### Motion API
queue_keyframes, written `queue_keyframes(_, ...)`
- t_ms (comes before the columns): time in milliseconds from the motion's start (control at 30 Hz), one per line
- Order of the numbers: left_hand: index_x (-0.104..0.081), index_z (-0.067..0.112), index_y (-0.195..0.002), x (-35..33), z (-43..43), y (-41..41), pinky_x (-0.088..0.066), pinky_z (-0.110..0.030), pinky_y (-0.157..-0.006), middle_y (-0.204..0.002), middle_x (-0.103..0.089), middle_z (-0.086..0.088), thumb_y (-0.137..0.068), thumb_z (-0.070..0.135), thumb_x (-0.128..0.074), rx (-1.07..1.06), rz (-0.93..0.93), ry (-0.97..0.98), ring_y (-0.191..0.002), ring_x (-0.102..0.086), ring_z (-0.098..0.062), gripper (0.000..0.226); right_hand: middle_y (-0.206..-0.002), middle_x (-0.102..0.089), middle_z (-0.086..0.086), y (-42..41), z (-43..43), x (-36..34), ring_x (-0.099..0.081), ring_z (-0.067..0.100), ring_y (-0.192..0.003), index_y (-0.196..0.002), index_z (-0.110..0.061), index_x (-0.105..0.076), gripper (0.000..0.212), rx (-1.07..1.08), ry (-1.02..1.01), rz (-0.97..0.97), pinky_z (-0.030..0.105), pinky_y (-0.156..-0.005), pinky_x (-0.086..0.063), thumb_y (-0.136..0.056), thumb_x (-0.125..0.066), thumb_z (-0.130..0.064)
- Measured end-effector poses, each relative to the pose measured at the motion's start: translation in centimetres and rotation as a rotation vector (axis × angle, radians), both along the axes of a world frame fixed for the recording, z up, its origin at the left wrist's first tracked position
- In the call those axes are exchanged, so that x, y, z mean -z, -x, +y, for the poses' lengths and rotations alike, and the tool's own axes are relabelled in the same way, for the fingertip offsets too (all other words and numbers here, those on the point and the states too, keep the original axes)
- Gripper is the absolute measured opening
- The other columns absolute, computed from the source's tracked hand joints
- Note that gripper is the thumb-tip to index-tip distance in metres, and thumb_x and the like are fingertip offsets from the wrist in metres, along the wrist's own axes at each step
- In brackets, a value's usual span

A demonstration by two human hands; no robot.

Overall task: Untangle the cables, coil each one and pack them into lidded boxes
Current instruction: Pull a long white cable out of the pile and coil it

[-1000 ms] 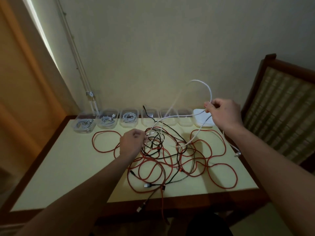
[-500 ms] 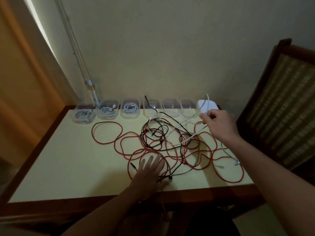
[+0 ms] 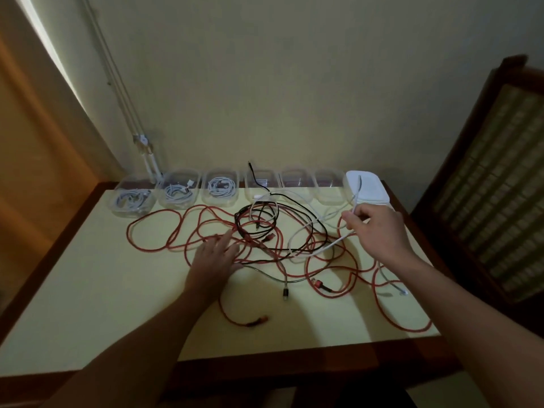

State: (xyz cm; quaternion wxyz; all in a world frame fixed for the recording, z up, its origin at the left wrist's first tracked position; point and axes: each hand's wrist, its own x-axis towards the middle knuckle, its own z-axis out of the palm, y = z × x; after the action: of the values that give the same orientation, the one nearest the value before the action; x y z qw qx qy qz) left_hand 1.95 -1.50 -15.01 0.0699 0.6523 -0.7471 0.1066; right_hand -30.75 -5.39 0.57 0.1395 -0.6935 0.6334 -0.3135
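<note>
A tangle of red cables (image 3: pixel 321 266), black cables (image 3: pixel 297 204) and a white cable (image 3: pixel 316 250) lies spread over the middle of the pale table (image 3: pixel 88 290). My left hand (image 3: pixel 216 259) lies flat with straight fingers on the red loops at the tangle's left. My right hand (image 3: pixel 375 228) pinches the white cable, whose end sticks up over a stack of white lids (image 3: pixel 368 189). Clear boxes line the far edge: three on the left (image 3: pixel 176 191) hold coiled white cables, three to their right (image 3: pixel 295 181) look empty.
A wooden chair with a woven back (image 3: pixel 485 184) stands close to the table's right side. A wall with a thin conduit (image 3: pixel 123 92) runs behind the boxes. A red plug end (image 3: pixel 262 319) and a grey plug end (image 3: pixel 285 293) lie toward the near edge.
My right hand has lowered the white cable from high above the table to just over it. My left hand let go of the tangle's middle and now lies flat on the red loops.
</note>
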Motion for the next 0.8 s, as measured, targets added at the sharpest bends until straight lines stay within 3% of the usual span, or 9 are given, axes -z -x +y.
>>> queue_keyframes(100, -0.067, 0.015, -0.107, -0.2, 0.7, -0.2, -0.053, -0.05, -0.083, -0.127, -0.06, -0.014, -0.078, 0.048, -0.077, -0.021, -0.018, 0.075, -0.111, -0.059, -0.037, 0.045, -0.075, -0.071, -0.007, -0.3, 0.0, 0.2, -0.059, 0.002, -0.07, -0.074, -0.017, -0.072, 0.03, 0.01, -0.023, 0.024, 0.013, -0.056, -0.034, -0.096, -0.066, -0.036)
queue_keyframes(233, -0.065, 0.02, -0.091, -0.5, 1.7, 0.2, -0.046, -0.033, -0.067, -0.094, -0.059, 0.0, -0.083, 0.05, -0.073, 0.034, 0.091, 0.132, -0.081, -0.053, -0.018, 0.032, -0.074, -0.068, -0.006, -0.9, 0.1, 0.0, -0.052, -0.002, -0.063, -0.075, -0.016, -0.072, 0.03, 0.024, -0.041, 0.04, 0.007, -0.053, -0.035, -0.097, -0.065, -0.035)
queue_keyframes(367, -0.065, 0.023, -0.104, -1.4, 2.9, 0.7, -0.048, -0.031, -0.077, -0.105, -0.06, 0.004, -0.094, 0.054, -0.053, 0.078, 0.219, 0.116, -0.092, -0.053, -0.012, 0.035, -0.072, -0.066, -0.009, -1.6, 0.4, -0.1, -0.053, -0.004, -0.063, -0.076, -0.016, -0.072, 0.028, 0.014, -0.05, 0.007, 0.005, -0.053, -0.035, -0.097, -0.066, -0.033)
queue_keyframes(500, -0.061, 0.026, -0.12, -3.4, 3.9, 0.8, -0.045, -0.033, -0.091, -0.123, -0.057, 0.006, -0.096, 0.06, -0.044, 0.058, 0.272, 0.023, -0.11, -0.05, -0.012, 0.045, -0.073, -0.071, -0.001, -2.1, 0.9, -1.8, -0.056, 0.009, -0.06, -0.073, -0.016, -0.069, 0.031, -0.007, 0.004, -0.003, 0.024, -0.053, -0.036, -0.097, -0.065, -0.035)
queue_keyframes(633, -0.057, 0.028, -0.129, -8.1, 3.7, 1.7, -0.042, -0.038, -0.101, -0.135, -0.053, 0.005, -0.097, 0.056, -0.046, 0.055, 0.31, 0.039, -0.122, -0.047, -0.015, 0.044, -0.067, -0.067, -0.007, -2.2, 1.0, -5.9, -0.062, 0.021, -0.066, -0.069, -0.017, -0.065, 0.033, -0.022, 0.108, -0.08, 0.03, -0.061, -0.044, -0.097, -0.065, -0.035)
queue_keyframes(800, -0.054, 0.029, -0.13, -14.1, 3.0, 3.8, -0.044, -0.037, -0.101, -0.133, -0.051, 0.006, -0.096, 0.05, -0.054, 0.014, 0.412, 0.123, -0.12, -0.047, -0.015, 0.04, -0.063, -0.062, -0.013, -2.6, 2.4, -12.8, -0.051, -0.003, -0.055, -0.075, -0.014, -0.069, 0.028, -0.016, 0.27, -0.129, 0.008, -0.051, -0.032, -0.096, -0.067, -0.032)
